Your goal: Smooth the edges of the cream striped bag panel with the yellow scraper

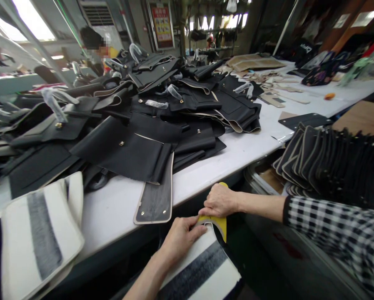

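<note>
At about 6 o'clock in the head view, the left hand [180, 238] pinches with thumb and fingers the upper edge of a white panel with a grey brushed stripe [202, 271], which lies below the table edge and runs off toward 5 o'clock. Just above it, the right hand [218, 201] is closed around a small yellow curved piece [220, 223] that sits against the top corner of that panel; a checked black-and-white sleeve [333, 231] leads away from it toward 3 o'clock. A second white panel with a grey stripe [40, 235] rests at 8 o'clock on the white worktable [112, 208]. Just beyond the hands, a black leather flap with a beige edge and brass studs [155, 198] hangs over the table rim. Behind it, from 9 to 1 o'clock, spreads a big heap of black leather bag parts with small brass fittings [149, 108]. At 3 o'clock a row of black cut pieces stands on edge [327, 162]. A red poster with yellow writing [162, 25] hangs at 12 o'clock; its text is too small to read. A person [95, 48] works at 11 o'clock, well apart.
</note>
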A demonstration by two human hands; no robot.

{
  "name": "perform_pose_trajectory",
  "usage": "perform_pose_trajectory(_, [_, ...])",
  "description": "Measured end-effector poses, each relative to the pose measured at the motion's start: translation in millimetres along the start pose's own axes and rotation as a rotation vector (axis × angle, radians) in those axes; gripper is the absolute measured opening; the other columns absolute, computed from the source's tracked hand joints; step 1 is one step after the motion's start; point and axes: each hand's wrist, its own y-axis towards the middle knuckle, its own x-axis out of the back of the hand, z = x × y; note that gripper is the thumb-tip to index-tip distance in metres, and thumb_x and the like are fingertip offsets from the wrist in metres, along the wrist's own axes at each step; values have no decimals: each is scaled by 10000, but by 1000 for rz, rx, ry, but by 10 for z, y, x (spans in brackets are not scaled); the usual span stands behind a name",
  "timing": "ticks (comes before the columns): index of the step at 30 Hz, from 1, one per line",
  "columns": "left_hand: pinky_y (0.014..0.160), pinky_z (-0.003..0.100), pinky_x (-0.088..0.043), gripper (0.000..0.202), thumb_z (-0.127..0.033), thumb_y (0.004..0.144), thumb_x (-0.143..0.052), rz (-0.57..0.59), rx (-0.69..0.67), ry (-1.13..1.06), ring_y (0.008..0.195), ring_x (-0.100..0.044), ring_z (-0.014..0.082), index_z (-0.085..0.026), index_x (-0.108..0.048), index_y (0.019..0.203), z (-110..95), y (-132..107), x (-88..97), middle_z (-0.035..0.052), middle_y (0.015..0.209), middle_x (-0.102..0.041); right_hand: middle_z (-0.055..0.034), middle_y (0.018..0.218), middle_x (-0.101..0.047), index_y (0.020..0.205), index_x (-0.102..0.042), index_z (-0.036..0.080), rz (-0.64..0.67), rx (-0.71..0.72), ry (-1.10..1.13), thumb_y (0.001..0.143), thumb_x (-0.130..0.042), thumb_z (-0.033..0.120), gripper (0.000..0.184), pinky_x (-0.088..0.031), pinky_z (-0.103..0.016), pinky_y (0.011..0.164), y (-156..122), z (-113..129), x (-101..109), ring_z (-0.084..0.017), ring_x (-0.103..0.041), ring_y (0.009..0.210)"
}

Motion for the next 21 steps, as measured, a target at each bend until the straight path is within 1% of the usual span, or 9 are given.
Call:
perform_pose_trajectory(4, [573, 255, -226, 367, -459, 903, -531, -21, -7, 62, 635, -372, 103, -135, -655, 783, 25, -2, -21, -31, 642, -429, -121, 670, -753, 701, -777, 176, 9, -13, -5, 1016, -332, 547, 659, -289, -288, 532, 5, 37, -42, -235, -701, 615])
perform_pose_trajectory(7, [569, 259, -239, 394, -476, 922, -510, -36, -21, 122, 616, -399, 98, -141, -643, 764, 43, -12, -46, -29, 636, -484, -125, 682, -754, 697, -780, 176, 16, -25, -1, 1022, -312, 543, 677, -292, -301, 531, 4, 64, -81, -264, -717, 643])
perform_pose_trajectory(12, [589, 264, -268, 380, -459, 951, -475, -43, -27, 187, 610, -473, 107, -165, -674, 816, 12, -10, -67, -7, 667, -582, -138, 717, -767, 726, -790, 168, 59, -81, 43, 1026, -325, 530, 661, -371, -297, 583, -3, 104, -117, -249, -719, 677])
perform_pose_trajectory(18, [597, 275, -260, 361, -443, 965, -459, -61, -53, 290, 606, -500, 123, -173, -587, 761, -7, -11, -99, 21, 675, -603, -148, 741, -770, 732, -792, 163, 109, -175, 136, 1015, -352, 535, 642, -432, -323, 659, -40, 148, -170, -273, -729, 744])
perform_pose_trajectory(21, [619, 281, -282, 365, -444, 984, -430, -49, -57, 355, 670, -583, 157, -177, -584, 789, -33, -34, -109, 51, 748, -651, -156, 751, -769, 730, -793, 164, 120, -252, 189, 1008, -360, 542, 639, -452, -348, 699, -94, 205, -215, -287, -731, 772])
